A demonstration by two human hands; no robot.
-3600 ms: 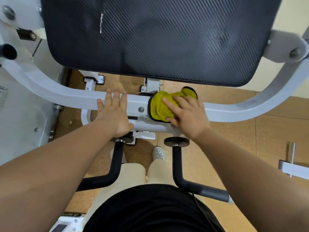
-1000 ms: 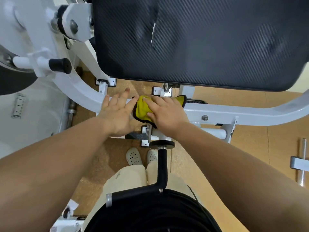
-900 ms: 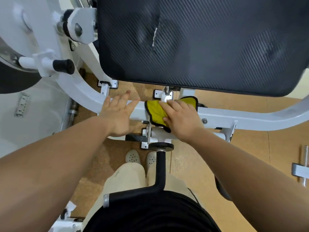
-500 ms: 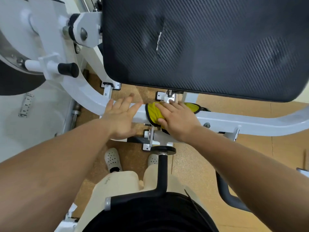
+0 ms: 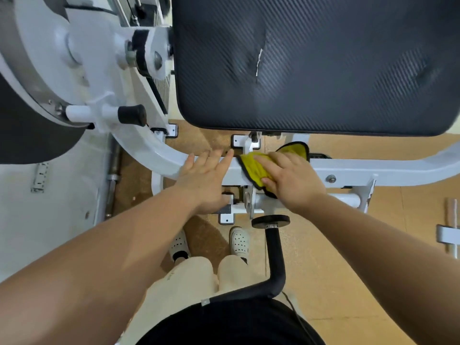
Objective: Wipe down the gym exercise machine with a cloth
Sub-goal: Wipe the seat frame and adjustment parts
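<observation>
A person's right hand (image 5: 291, 185), fingers spread, presses a yellow cloth (image 5: 256, 165) flat onto the machine's white bar (image 5: 373, 170) below the black pad (image 5: 311, 66), apparently to rub it clean, while the left hand (image 5: 204, 180) lies flat just beside it, likely as a brace.

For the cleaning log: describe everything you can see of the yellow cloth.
The yellow cloth is soft, fleecy-looking fabric with a black stitched edge, bunched and draped over the white frame bar below the black pad. The right hand presses flat on it, covering its middle; one corner sticks out past it.
</observation>
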